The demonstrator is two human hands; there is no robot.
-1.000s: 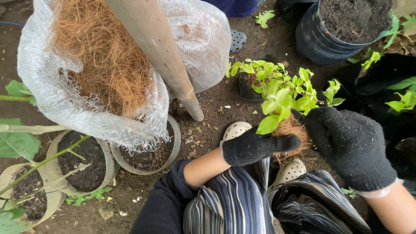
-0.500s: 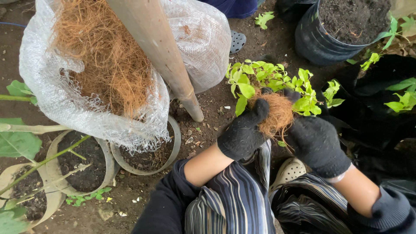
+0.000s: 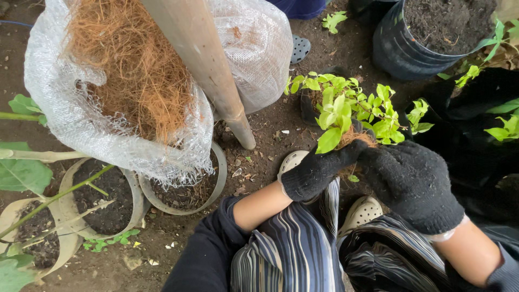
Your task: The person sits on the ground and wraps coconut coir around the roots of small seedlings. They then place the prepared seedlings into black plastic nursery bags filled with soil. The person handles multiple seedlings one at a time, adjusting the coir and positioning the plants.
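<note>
Hands in black knitted gloves, left (image 3: 319,168) and right (image 3: 412,184), clench around the small leafy green seedling (image 3: 351,108) with its orange-brown fibre root ball (image 3: 357,136), held above bare soil; best kept snug, stems unbent.

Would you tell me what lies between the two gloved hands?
In the head view, the plant's fibrous brown root ball sits between the left hand and right hand, with the green leaves rising above both.

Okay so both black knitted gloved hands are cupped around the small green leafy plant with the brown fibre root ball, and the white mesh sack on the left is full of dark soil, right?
Not quite. The head view shows the white mesh sack holding orange-brown coconut fibre, not dark soil. The rest stands: the black-gloved left hand and right hand cup the small green leafy plant.
</note>
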